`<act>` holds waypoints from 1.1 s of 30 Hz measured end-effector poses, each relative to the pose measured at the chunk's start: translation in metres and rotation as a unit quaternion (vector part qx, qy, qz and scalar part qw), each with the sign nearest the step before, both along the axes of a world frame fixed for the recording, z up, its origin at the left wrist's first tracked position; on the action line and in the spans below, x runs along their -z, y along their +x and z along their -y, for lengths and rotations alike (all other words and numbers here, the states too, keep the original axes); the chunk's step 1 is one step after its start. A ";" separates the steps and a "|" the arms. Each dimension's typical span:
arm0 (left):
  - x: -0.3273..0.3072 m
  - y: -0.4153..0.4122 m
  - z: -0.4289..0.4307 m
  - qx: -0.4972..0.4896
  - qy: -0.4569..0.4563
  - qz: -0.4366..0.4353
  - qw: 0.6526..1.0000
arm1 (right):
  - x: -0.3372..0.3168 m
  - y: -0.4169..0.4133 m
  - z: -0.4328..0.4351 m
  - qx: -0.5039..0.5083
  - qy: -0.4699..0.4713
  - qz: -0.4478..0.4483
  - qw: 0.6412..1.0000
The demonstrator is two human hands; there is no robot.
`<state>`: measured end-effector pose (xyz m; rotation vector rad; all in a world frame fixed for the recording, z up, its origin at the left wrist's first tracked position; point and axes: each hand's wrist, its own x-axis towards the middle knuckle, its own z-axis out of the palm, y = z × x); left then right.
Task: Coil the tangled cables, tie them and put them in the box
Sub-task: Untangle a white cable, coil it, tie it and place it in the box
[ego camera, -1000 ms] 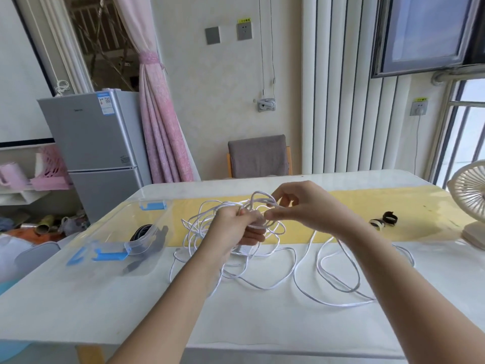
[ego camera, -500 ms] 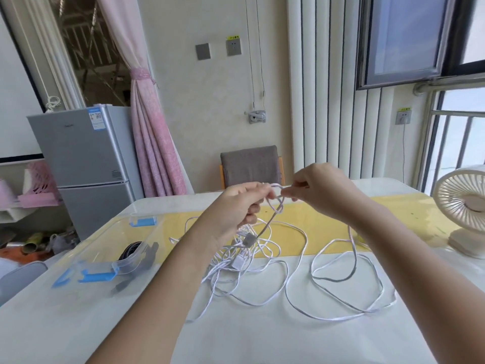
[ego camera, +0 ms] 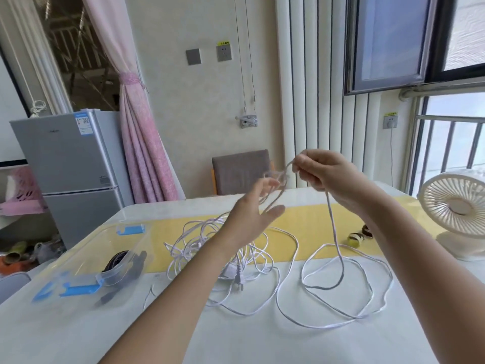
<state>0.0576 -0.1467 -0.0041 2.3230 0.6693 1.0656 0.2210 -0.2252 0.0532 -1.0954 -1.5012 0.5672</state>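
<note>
A long white cable lies in loose tangled loops on the table, with its plug near the middle. My right hand is raised above the table and pinches a strand of the cable, which hangs down to the loops. My left hand is just left of it with fingers spread, strands of the cable blurred across its fingertips. A clear plastic box with blue clips stands at the left and holds a dark coiled cable. Small tie straps lie at the right.
A white desk fan stands at the table's right edge. A yellow runner crosses the white table. A grey chair is behind the table, a grey fridge to the left.
Both hands rose from the tangle. My left hand let go and spread its fingers, while my right hand lifted a strand higher. The bulk of the cable dropped to the table.
</note>
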 end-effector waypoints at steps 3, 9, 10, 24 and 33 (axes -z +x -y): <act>0.019 -0.001 -0.003 0.014 -0.090 0.036 0.995 | 0.009 0.007 0.001 -0.019 -0.052 0.044 0.997; 0.006 -0.032 -0.013 -0.039 0.134 -0.010 0.990 | 0.023 0.057 -0.005 0.174 0.006 -0.061 0.983; 0.009 -0.040 -0.018 -0.059 0.170 -0.051 0.982 | 0.027 0.064 -0.004 0.180 0.010 -0.059 0.982; 0.043 -0.059 0.004 -0.037 -0.070 -0.448 0.891 | 0.145 0.063 0.017 0.098 -0.185 0.148 0.967; 0.099 0.012 0.013 0.071 -0.314 -0.038 0.946 | 0.143 0.072 0.043 0.040 -0.134 0.046 0.989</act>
